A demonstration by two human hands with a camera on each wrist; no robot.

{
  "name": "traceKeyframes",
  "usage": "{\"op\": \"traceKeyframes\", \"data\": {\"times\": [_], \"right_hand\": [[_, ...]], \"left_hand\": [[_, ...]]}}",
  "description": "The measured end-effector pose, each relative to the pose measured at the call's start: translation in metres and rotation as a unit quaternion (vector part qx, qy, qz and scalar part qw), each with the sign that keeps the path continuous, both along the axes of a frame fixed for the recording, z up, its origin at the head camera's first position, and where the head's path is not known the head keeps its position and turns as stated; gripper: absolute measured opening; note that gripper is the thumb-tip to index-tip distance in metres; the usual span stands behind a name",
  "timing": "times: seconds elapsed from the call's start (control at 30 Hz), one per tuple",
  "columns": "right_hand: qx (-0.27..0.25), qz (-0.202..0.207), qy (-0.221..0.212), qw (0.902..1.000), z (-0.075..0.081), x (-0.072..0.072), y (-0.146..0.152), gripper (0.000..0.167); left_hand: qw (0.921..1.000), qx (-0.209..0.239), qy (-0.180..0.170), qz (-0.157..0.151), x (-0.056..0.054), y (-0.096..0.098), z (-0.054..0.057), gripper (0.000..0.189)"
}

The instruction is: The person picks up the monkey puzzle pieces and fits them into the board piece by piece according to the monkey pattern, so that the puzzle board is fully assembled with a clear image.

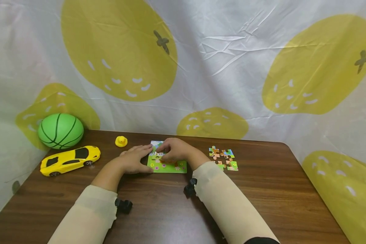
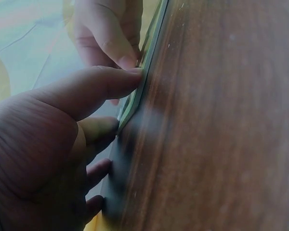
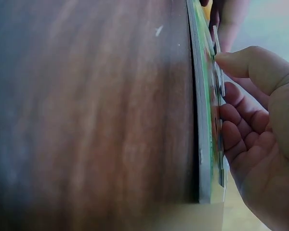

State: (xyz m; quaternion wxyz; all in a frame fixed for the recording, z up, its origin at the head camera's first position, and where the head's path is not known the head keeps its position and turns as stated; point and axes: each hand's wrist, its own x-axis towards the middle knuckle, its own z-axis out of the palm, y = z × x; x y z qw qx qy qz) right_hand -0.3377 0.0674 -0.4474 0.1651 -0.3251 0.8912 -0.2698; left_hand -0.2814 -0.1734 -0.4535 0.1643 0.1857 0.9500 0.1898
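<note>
Puzzle board (image 1: 170, 170): left fingers (image 1: 142, 150) spread at its edge, right fingers (image 3: 237, 63) pinching a piece (image 1: 157, 158).

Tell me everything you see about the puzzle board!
The puzzle board is a thin rectangle with a greyish side, maybe cardboard or wood. Its front part is printed green with little flowers, and puzzle pieces lie on it. It sits flat on the brown table. The left hand touches its left side; the right hand hides part of its top.

Head view high (wrist views near)
</note>
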Motion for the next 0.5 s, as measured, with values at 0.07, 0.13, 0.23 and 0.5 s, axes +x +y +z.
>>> {"op": "traceKeyframes", "data": {"times": [0.07, 0.13, 0.23, 0.5], "right_hand": [[0.004, 0.003, 0.0, 1.0, -0.0001, -0.0003, -0.0012, 0.039], [0.009, 0.002, -0.005, 0.9999, 0.0004, -0.0004, -0.0025, 0.04], [0.018, -0.004, -0.008, 0.9998, 0.0017, -0.0001, -0.0045, 0.041], [0.045, -0.014, 0.003, 0.9989, 0.0028, 0.0006, -0.0081, 0.045]], "left_hand": [[1.0, 0.0, -0.001, 0.001, 0.0001, -0.0003, -0.0007, 0.1], [1.0, 0.0, -0.001, 0.002, 0.0, -0.0006, -0.0014, 0.1], [1.0, 0.0, 0.001, 0.002, -0.0001, -0.0009, -0.0014, 0.1], [1.0, -0.001, 0.0, 0.001, -0.0003, -0.0009, -0.0014, 0.1]]}}
